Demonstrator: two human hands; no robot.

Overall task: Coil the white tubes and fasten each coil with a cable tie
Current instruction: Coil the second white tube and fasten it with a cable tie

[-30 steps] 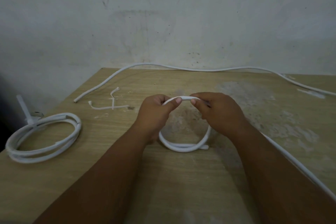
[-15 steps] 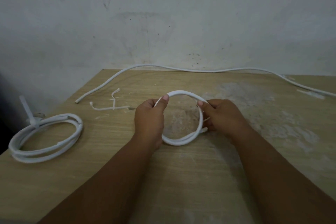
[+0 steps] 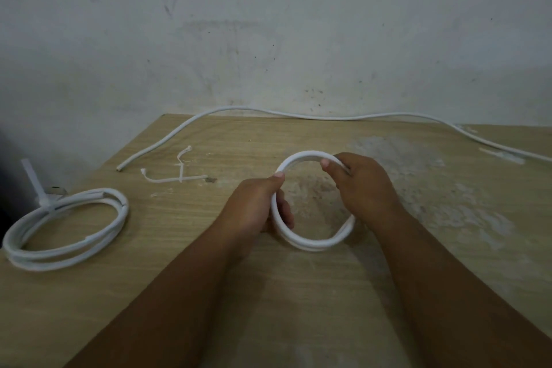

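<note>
A white tube coil stands tilted on the wooden table at the centre, wound in about two loops. My left hand grips its left side, thumb on top. My right hand pinches the upper right of the coil. A finished coil with a white cable tie lies at the left edge. Two loose cable ties lie crossed behind my left hand. A long loose white tube runs along the back edge.
A stained wall rises right behind the table. The table's left edge drops off beside the finished coil. A small white strip lies at the far right near the long tube.
The trailing tube that ran off to the right has been wound into the coil. My right hand moved down the coil's right side, then back up to its top right. The coil now stands larger.
</note>
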